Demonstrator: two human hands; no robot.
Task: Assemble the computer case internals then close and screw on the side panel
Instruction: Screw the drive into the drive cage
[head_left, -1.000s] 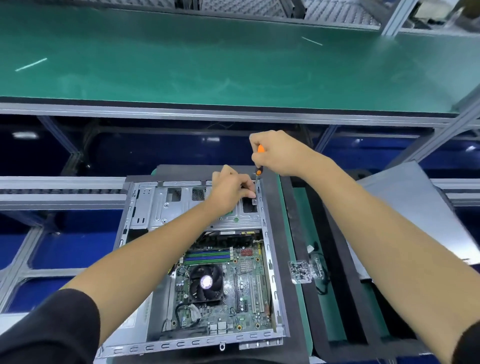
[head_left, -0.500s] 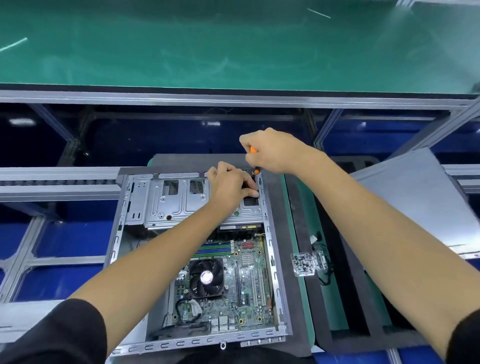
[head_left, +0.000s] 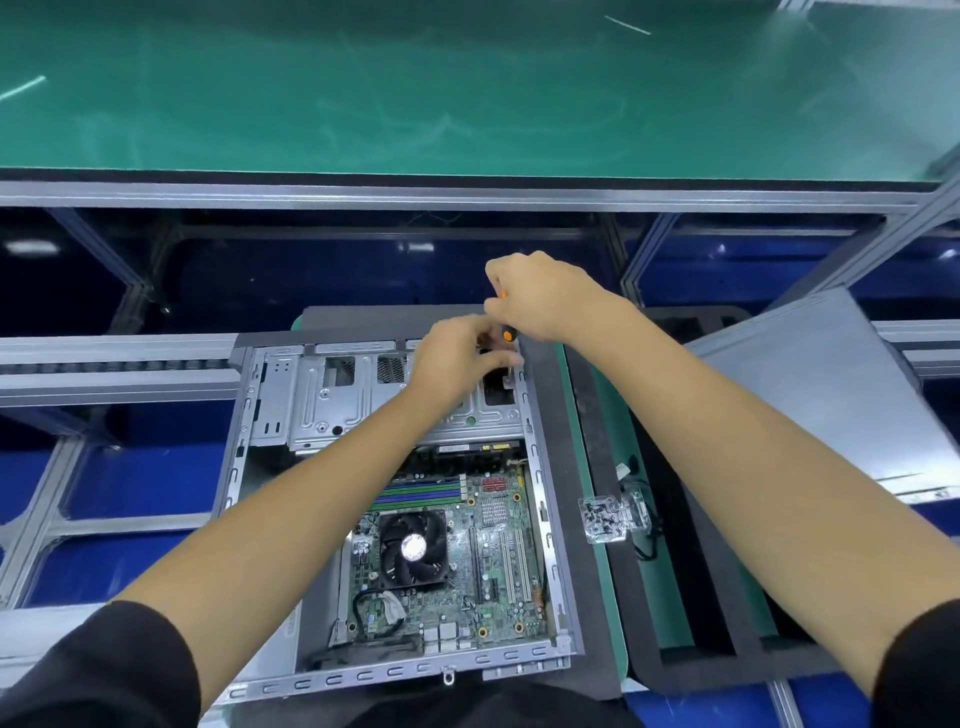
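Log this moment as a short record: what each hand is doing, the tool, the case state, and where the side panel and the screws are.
right hand: grips the screwdriver, at the case's far right corner
left hand: fingers curled at the drive cage beside the tip; what it holds is hidden
computer case: open, motherboard exposed
side panel: off, lying to the right
screw box: clear, right of the case

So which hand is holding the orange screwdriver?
The right hand, the higher one. It grips the orange screwdriver from above. The left hand sits lower, fingers at the drive cage near the tip.
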